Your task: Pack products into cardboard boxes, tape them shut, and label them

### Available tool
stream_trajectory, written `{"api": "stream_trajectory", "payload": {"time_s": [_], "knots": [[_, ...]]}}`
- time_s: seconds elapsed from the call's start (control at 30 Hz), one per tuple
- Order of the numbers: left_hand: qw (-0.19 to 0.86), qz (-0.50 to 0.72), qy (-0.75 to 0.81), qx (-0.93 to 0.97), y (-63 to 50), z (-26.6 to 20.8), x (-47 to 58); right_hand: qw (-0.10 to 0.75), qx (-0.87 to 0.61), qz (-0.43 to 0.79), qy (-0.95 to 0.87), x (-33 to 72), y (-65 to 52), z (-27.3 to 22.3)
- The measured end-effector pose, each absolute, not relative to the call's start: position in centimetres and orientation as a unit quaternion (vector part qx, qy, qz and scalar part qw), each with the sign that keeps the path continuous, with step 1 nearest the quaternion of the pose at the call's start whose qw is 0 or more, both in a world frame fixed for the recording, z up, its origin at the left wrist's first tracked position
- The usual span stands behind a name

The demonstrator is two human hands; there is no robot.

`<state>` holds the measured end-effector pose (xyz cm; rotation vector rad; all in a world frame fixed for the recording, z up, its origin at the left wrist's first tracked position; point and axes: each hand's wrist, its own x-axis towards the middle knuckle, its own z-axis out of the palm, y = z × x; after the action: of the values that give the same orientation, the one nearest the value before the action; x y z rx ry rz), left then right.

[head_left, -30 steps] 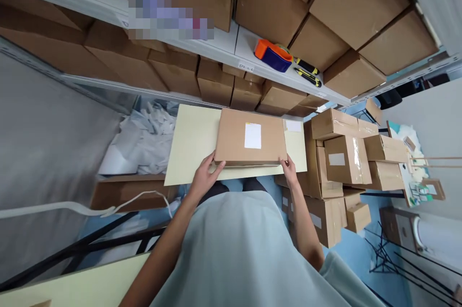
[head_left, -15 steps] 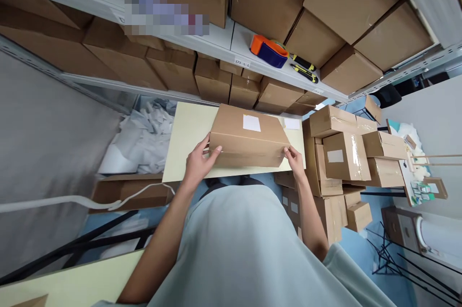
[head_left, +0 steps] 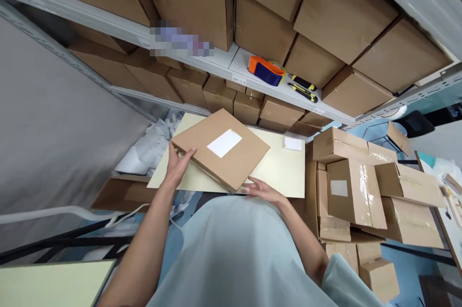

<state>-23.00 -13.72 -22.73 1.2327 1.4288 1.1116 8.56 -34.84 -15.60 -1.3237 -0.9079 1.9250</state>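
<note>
A flat brown cardboard box (head_left: 246,154) is turned at an angle over the pale yellow table (head_left: 277,167). A white label (head_left: 224,143) is stuck on its top face. My left hand (head_left: 176,166) grips the box at its left corner, the thumb on top and the fingers at the side. By the corner nearest me is my right hand (head_left: 263,190), its fingers stretched out and apart. Whether those fingertips touch the box I cannot tell. A small white box or stack of labels (head_left: 292,144) lies at the table's right back.
Shelves of cartons (head_left: 265,28) rise behind the table. A tape dispenser (head_left: 266,71) and box cutters (head_left: 303,89) lie on the shelf edge. Stacked cartons (head_left: 355,194) stand to the right. White packing material (head_left: 144,148) is heaped at the left.
The box has turned from lying square to me to a diagonal and shifted left. My left hand moved left with it. My right hand has left its right side and come to the near corner.
</note>
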Motion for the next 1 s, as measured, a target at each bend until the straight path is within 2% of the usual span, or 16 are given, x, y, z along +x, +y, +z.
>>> {"api": "stream_trajectory", "payload": {"time_s": [0.1,0.23,0.33,0.43,0.67,1.0], "knots": [[0.51,0.437,0.6,0.434,-16.3,-23.0,-22.9,0.276,-0.502,0.713,-0.405,10.6,-32.4,-16.7],[0.529,0.405,0.633,0.395,-22.2,-23.8,-21.4,0.316,-0.651,0.482,-0.493,14.9,-26.9,-16.4],[0.554,0.381,0.636,0.379,-26.2,-25.3,-19.8,0.239,-0.738,0.372,-0.509,17.0,-23.3,-16.4],[0.546,0.391,0.628,0.392,-27.5,-26.8,-19.2,0.187,-0.748,0.374,-0.515,17.0,-21.8,-17.1],[0.515,0.387,0.613,0.457,-22.6,-26.7,-21.5,0.182,-0.744,0.374,-0.523,15.0,-22.8,-18.7],[0.501,0.379,0.609,0.484,-17.9,-26.1,-19.8,0.187,-0.764,0.337,-0.518,15.2,-21.4,-17.6]]}}
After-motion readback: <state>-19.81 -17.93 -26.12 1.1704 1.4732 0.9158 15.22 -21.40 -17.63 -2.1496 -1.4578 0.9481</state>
